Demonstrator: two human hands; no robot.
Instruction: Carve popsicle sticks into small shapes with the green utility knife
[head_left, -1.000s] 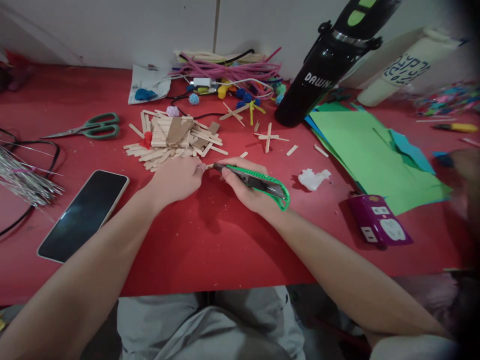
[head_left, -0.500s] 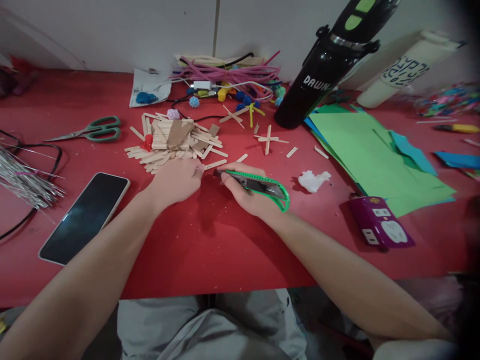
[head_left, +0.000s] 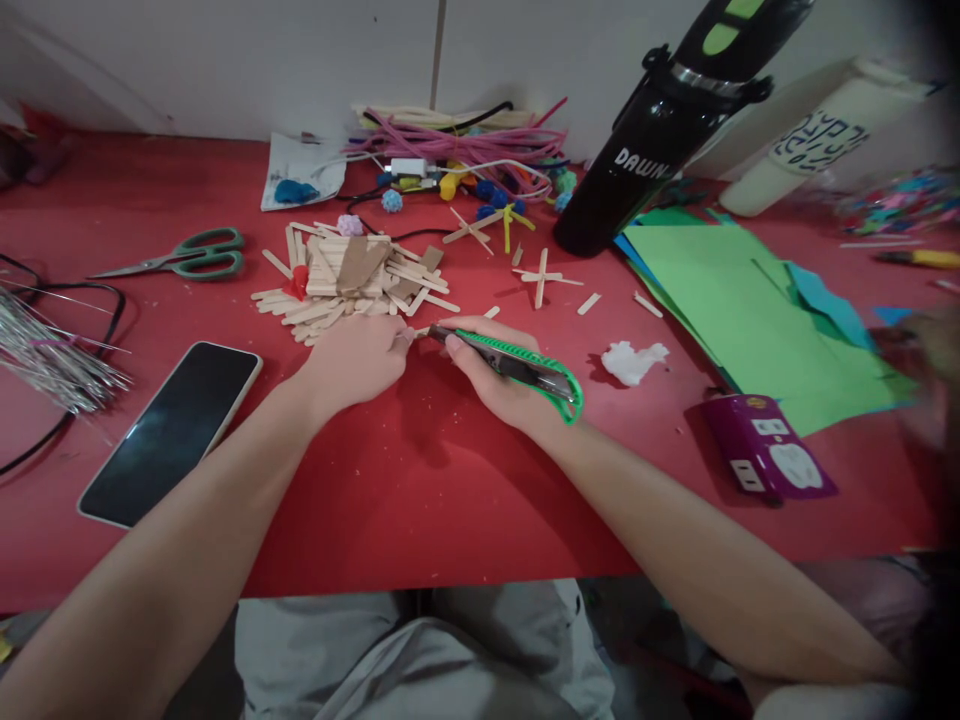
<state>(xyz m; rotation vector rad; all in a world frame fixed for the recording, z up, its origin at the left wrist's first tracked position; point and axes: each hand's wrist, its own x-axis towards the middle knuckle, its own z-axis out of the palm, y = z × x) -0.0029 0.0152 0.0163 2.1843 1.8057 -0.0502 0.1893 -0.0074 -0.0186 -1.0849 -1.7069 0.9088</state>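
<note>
My right hand [head_left: 495, 385] is closed around a green utility knife [head_left: 517, 362], its tip pointing left at a wooden craft stick [head_left: 421, 331] on the red table [head_left: 420, 480]. My left hand [head_left: 356, 358] is curled, fingers pressed down on that stick just left of the blade. Directly behind my hands lies a pile of craft sticks [head_left: 352, 278] with a piece of brown card on top.
A phone [head_left: 171, 430] lies screen-up at the left, scissors [head_left: 184, 256] behind it, silver wires [head_left: 45, 360] at the left edge. A black bottle [head_left: 652, 150], green paper sheets [head_left: 757, 310], a purple box [head_left: 769, 458], a white scrap [head_left: 632, 360] and pipe cleaners [head_left: 465, 150] fill the right and back.
The knife tip has shifted back up and left toward the stick under my left fingers. A blurred shape has come in at the right edge over the paper.
</note>
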